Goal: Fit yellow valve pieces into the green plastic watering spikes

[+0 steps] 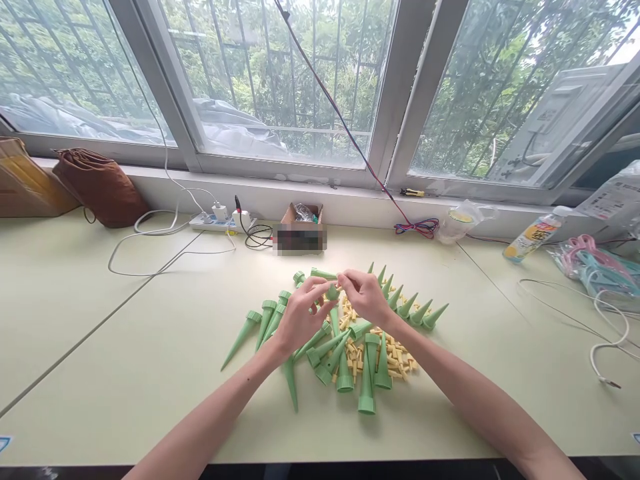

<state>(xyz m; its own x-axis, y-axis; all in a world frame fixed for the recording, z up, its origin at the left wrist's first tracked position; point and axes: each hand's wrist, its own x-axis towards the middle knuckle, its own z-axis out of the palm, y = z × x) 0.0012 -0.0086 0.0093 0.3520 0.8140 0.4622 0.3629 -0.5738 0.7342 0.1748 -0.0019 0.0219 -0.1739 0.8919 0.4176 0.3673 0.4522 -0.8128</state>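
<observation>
My left hand (pixel 300 315) is closed around a green plastic cone spike (pixel 332 293), held above the pale table (pixel 125 347). My right hand (pixel 364 295) pinches at the top of that same spike; whether a small yellow piece sits between its fingertips I cannot make out. Below both hands lies a pile of several green cone spikes (pixel 367 373), fanned out left and right. Small yellow plastic pieces (pixel 395 353) are scattered in the middle of the pile.
A small open cardboard box (pixel 301 228) stands behind the pile. A power strip (pixel 220 220) with white cables, a brown bag (pixel 100 187) and a carton sit at the back left. Red-blue wire, a plastic bag, a spray bottle (pixel 537 235) and pink-blue items lie right.
</observation>
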